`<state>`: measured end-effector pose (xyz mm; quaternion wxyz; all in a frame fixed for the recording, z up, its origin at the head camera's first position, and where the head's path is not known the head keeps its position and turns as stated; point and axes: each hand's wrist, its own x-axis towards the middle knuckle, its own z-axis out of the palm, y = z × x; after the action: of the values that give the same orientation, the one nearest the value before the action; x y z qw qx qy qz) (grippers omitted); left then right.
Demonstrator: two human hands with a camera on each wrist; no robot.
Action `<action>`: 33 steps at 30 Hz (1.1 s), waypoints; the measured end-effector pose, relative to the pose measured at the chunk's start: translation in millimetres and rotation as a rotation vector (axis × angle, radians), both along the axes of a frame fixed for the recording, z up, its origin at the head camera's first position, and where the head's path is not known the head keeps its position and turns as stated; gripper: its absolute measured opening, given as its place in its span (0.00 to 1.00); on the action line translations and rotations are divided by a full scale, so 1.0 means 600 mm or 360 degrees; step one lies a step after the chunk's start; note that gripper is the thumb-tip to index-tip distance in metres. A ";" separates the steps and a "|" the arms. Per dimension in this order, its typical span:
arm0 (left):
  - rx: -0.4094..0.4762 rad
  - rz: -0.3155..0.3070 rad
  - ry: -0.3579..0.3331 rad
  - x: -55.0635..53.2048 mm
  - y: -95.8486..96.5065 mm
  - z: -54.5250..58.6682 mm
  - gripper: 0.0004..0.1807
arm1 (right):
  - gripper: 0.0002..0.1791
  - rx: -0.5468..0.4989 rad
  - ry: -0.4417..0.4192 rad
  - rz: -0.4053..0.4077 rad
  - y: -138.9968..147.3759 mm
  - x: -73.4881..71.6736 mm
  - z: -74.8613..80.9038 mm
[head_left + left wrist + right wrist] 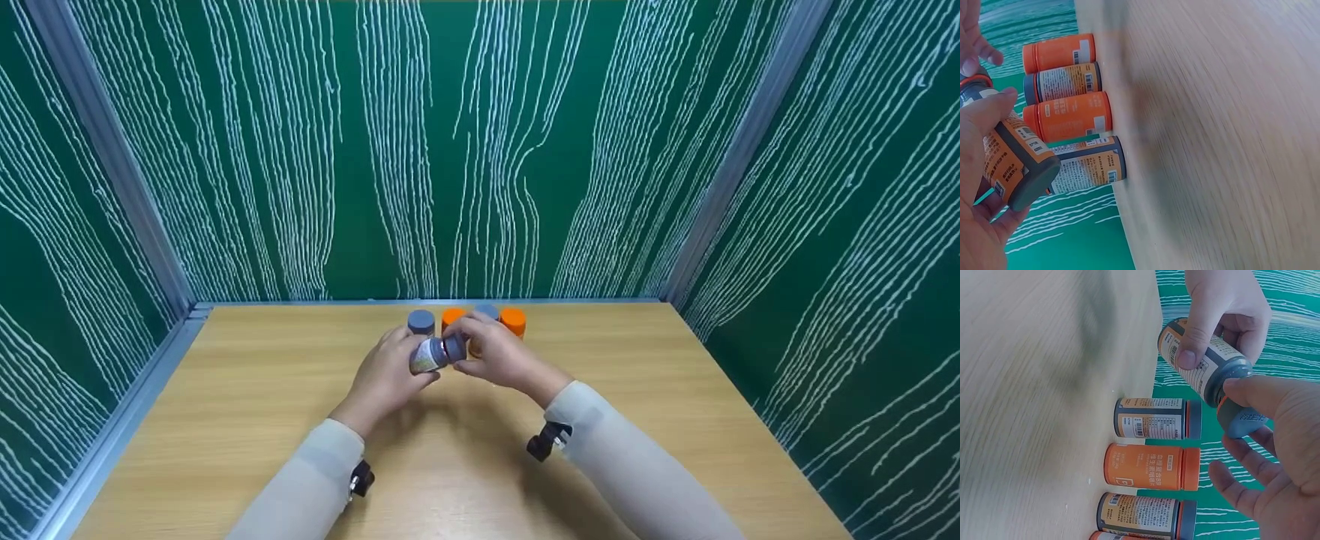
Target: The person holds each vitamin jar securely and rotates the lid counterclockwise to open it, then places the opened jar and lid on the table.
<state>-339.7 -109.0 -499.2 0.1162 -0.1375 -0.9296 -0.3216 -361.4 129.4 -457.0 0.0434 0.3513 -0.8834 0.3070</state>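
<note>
My left hand (384, 376) grips a supplement bottle (1189, 354) with an orange, white and grey label, its thumb along the side. The bottle is tilted, its neck pointing toward my right hand (501, 358). Between thumb and fingers, the right hand pinches the grey screw cap (1239, 419). In the right wrist view the cap sits at an angle to the neck, an orange-red edge showing where they meet. The left wrist view shows the bottle's dark base (1036, 183) facing the camera. Both hands are above the table, in front of a row of bottles.
Along the table's (300, 420) back stand two orange bottles (1067, 116) and two grey-capped bottles (1067, 81), alternating side by side. Green panels (525, 150) with white wavy lines and grey metal posts (720, 172) enclose the back and sides.
</note>
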 end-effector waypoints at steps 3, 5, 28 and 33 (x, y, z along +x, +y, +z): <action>-0.0024 0.0026 0.0035 0.001 -0.002 0.000 0.30 | 0.25 -0.0054 -0.0027 0.0001 0.005 -0.001 0.000; -0.0041 0.0039 0.0076 0.001 -0.004 0.001 0.30 | 0.25 -0.0082 -0.0037 -0.0011 0.009 -0.003 0.001; 0.0246 0.0216 -0.0014 -0.001 -0.076 0.008 0.34 | 0.21 -0.0314 -0.0093 -0.0437 0.129 -0.032 0.006; 0.0342 0.0276 -0.0086 -0.003 -0.109 0.008 0.35 | 0.22 -0.0411 -0.0123 -0.0552 0.182 -0.047 -0.002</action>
<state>-341.7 -174.4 -494.4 0.1326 -0.0346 -0.9011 -0.4115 -389.4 238.6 -457.9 0.1064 0.1735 -0.8850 0.4188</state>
